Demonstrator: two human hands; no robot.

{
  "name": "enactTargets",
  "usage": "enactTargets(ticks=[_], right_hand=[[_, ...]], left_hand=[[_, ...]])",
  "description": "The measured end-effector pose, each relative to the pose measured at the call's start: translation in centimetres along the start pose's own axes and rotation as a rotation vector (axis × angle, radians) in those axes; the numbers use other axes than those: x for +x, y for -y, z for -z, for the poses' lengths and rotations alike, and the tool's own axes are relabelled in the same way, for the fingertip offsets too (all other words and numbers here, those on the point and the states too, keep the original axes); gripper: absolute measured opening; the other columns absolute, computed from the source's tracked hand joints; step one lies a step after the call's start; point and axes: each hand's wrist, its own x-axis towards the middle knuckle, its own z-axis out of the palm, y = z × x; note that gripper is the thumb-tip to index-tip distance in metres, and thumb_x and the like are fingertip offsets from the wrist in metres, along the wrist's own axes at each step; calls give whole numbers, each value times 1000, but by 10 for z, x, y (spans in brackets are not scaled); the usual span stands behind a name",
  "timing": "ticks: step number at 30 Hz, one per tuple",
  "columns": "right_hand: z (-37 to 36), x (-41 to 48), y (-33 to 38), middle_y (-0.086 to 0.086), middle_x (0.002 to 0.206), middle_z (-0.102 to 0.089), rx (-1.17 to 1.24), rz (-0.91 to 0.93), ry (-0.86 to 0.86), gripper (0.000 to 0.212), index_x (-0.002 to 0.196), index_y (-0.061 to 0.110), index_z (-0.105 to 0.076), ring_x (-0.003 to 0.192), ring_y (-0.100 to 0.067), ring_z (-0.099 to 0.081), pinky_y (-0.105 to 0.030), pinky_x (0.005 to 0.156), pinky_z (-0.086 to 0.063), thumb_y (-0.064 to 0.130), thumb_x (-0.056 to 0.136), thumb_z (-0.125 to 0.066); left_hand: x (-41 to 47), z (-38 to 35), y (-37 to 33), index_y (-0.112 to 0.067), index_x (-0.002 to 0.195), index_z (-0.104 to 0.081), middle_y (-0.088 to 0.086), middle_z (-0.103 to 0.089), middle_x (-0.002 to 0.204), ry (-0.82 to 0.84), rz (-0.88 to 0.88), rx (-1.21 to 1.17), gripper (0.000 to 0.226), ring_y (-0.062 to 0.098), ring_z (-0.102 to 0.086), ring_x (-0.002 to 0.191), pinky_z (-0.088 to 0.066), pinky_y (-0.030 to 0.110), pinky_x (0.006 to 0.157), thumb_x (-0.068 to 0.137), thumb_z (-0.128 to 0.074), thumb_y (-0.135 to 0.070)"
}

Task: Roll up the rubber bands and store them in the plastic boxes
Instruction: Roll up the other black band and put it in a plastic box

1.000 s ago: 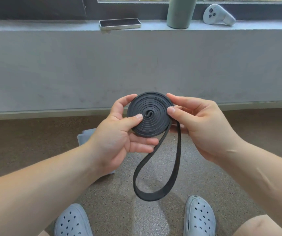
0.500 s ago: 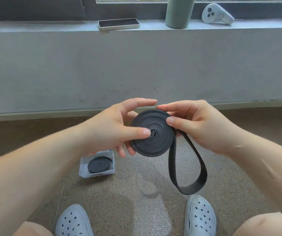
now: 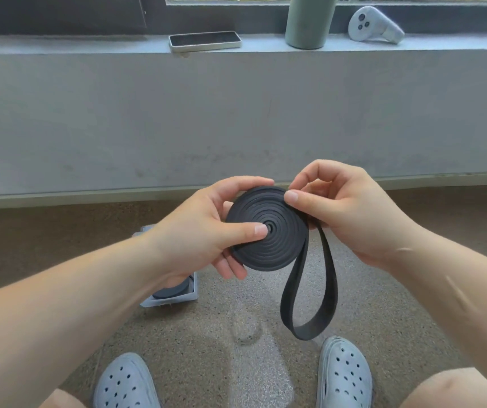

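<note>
Fingers [image 3: 248, 231] of left hand [image 3: 198, 231] and right hand [image 3: 351, 213] pinching coiled rubber band [image 3: 268, 245], speckled floor [image 3: 236, 348], grey wall [image 3: 236, 113]

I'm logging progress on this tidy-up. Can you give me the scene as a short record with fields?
Left hand: grips the rolled part of the rubber band, thumb on its centre
Right hand: pinches the roll's outer edge
Loose loop: hangs below the roll, not yet wound
Box: on the floor, partly hidden by the left forearm, another rolled band inside
Ledge: phone, bottle, controller
</note>
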Motion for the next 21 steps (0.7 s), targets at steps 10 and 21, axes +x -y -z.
enactTargets(ticks=[10,21], right_hand=[[10,3,2,-10,79,-75,-29,-18,-61,14,90,8,-70,74,-21,-71,-35,80,-58,1,81,-78],[-16,-6,0,-19,86,-75,87,-17,-128,18,102,12,-67,81,-36,-75,-40,70,-63,2,88,-72]], left_hand=[[5,4,0,-44,128,-59,13,-75,103,-167,-30,-146,52,40,-69,59,-57,34,47,90,-70,-11],[5,-2,6,-39,131,-54,14,-74,100,-259,-65,-287,51,36,-66,53,-57,32,45,90,-68,-12]])
